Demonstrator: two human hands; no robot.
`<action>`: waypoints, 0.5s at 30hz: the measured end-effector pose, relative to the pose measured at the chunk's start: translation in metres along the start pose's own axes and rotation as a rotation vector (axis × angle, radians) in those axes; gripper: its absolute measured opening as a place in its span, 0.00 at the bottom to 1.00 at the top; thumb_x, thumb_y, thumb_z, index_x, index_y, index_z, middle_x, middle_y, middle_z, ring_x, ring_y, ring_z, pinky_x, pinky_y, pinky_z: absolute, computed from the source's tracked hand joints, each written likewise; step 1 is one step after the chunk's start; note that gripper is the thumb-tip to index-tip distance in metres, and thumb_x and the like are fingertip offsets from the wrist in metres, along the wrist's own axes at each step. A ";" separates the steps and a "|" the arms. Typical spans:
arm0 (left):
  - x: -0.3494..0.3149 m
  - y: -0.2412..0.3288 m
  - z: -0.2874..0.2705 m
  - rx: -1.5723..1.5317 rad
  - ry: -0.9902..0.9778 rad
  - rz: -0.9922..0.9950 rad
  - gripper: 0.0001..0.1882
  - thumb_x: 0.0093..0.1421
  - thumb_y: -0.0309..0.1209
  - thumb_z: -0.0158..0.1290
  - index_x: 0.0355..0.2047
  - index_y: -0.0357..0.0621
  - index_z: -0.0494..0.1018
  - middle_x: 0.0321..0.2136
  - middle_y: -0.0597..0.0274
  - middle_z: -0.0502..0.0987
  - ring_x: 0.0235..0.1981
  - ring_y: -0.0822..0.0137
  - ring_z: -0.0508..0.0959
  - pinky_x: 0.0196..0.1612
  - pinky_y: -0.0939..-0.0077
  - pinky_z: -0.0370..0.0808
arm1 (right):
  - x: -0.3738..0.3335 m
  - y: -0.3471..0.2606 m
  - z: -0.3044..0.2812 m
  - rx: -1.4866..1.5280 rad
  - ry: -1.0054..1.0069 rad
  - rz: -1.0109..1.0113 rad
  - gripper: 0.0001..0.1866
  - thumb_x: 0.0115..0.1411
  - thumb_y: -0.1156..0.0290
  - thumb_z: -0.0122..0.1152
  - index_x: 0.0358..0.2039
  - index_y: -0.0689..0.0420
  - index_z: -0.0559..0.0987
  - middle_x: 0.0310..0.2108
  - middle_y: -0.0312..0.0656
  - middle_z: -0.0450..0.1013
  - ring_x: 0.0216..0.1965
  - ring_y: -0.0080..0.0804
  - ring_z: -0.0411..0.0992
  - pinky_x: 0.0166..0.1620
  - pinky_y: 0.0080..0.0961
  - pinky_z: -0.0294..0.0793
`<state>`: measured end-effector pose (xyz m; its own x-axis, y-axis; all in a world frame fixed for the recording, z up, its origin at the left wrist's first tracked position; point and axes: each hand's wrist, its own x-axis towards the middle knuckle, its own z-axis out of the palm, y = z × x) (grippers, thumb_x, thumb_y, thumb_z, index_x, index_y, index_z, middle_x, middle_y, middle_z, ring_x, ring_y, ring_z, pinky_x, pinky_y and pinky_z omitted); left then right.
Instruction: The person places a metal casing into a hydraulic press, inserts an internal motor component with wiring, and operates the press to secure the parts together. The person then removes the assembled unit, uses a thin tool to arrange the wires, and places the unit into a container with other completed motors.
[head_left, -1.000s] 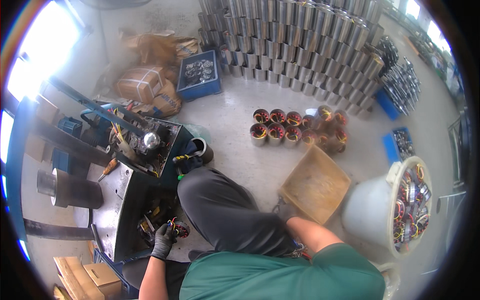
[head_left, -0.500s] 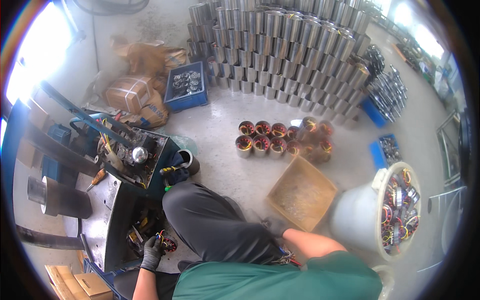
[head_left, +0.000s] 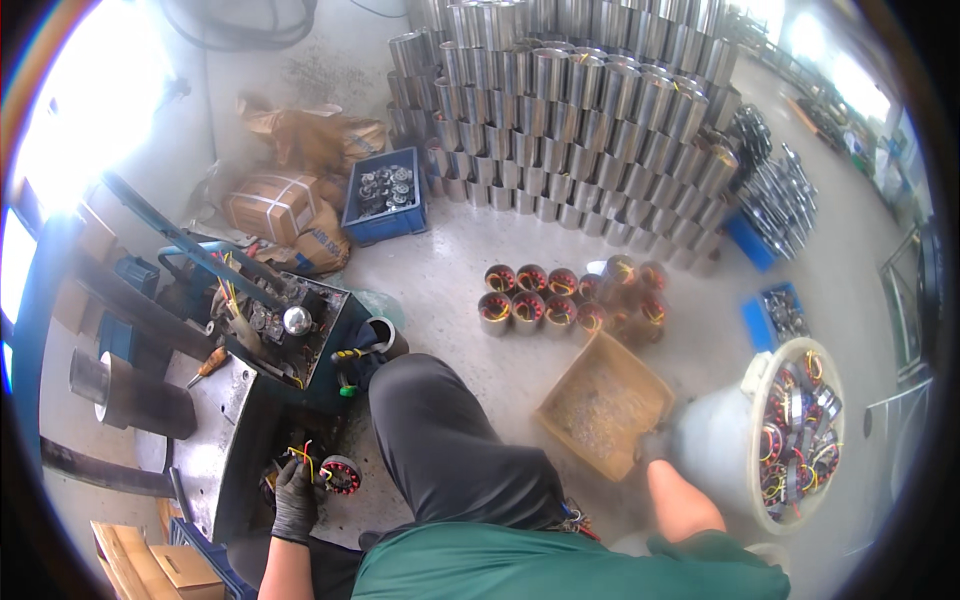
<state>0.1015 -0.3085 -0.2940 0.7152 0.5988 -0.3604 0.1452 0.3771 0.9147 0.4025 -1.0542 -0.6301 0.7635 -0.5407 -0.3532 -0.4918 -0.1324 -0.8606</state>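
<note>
My left hand [head_left: 295, 503], in a dark glove, is closed on the yellow and red lead wires of a motor stator [head_left: 341, 475]. The stator is a ring with red windings, just right of the fingers and beside the dark metal press stand. My right hand [head_left: 655, 447], also gloved, is smeared by motion; its fingers cannot be made out. It is at the right corner of an open brown box [head_left: 600, 400], close to the white bucket [head_left: 715, 430]. Whether it touches the box is unclear.
Several steel cylinders with red windings inside [head_left: 528, 310] stand on the floor ahead. Behind them rises a high stack of bare steel cylinders [head_left: 560, 130]. The press bench [head_left: 215, 410] is on my left, a blue crate of metal parts [head_left: 385, 195] beyond it. Stators fill the bucket.
My right hand has swung rightward from beside my leg to the box's right corner. My left hand has lifted slightly, and the stator shows more fully. The whole view has shifted a little.
</note>
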 end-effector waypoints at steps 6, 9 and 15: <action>-0.050 0.090 0.057 0.128 0.167 0.104 0.15 0.62 0.41 0.61 0.37 0.42 0.74 0.23 0.70 0.74 0.22 0.79 0.74 0.25 0.83 0.72 | -0.133 -0.097 0.096 1.164 -0.363 0.372 0.14 0.60 0.67 0.57 0.45 0.57 0.76 0.45 0.41 0.76 0.43 0.42 0.75 0.55 0.36 0.73; -0.036 0.103 0.080 0.227 0.090 0.137 0.14 0.64 0.42 0.58 0.37 0.44 0.74 0.19 0.73 0.73 0.14 0.79 0.70 0.17 0.85 0.65 | -0.106 -0.077 0.104 1.057 -0.363 0.249 0.14 0.60 0.65 0.58 0.44 0.56 0.76 0.41 0.42 0.78 0.43 0.39 0.75 0.55 0.33 0.73; 0.007 0.130 0.109 0.848 -0.162 0.651 0.11 0.64 0.37 0.58 0.39 0.42 0.75 0.28 0.64 0.78 0.23 0.74 0.77 0.26 0.78 0.75 | -0.118 -0.139 0.154 -0.459 -0.142 -0.575 0.17 0.57 0.73 0.56 0.49 0.52 0.74 0.33 0.50 0.79 0.35 0.46 0.79 0.42 0.41 0.75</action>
<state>0.2002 -0.3325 -0.1577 0.8989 0.3833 0.2125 0.0857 -0.6292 0.7725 0.4454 -0.8441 -0.5253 0.9843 -0.1731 0.0348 -0.1006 -0.7119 -0.6950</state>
